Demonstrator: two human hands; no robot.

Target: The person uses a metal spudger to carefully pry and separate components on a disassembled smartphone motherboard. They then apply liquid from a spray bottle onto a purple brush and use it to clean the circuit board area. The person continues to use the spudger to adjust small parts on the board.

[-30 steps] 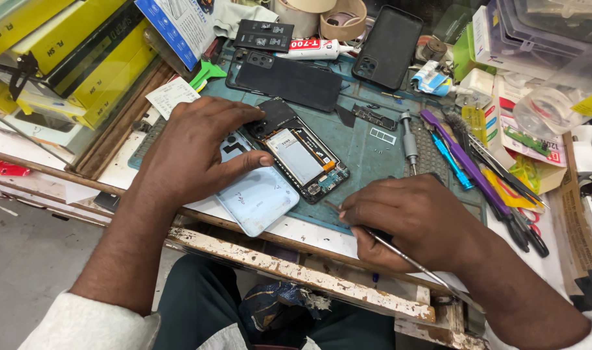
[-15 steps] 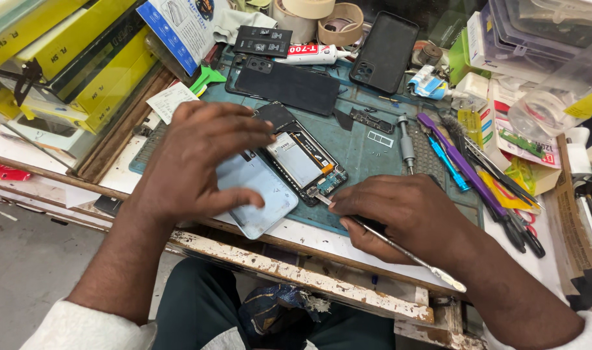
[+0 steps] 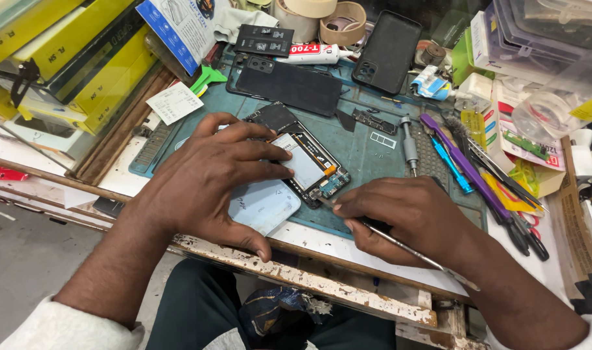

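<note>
Cluttered workbench (image 3: 348, 236) with a green mat (image 3: 367, 155), yellow boxes (image 3: 82, 71) at the left and tools (image 3: 477, 175) at the right. On the mat lies an opened phone (image 3: 306, 165), its pale back cover (image 3: 263, 206) beside it. Left hand (image 3: 205, 181) rests fingers spread across the phone and cover. Right hand (image 3: 406, 220) pinches thin tweezers (image 3: 400, 243), tip touching the phone's lower corner.

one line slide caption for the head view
Left hand steadies an opened phone while right hand works a thin metal tool at its lower edge.
</note>
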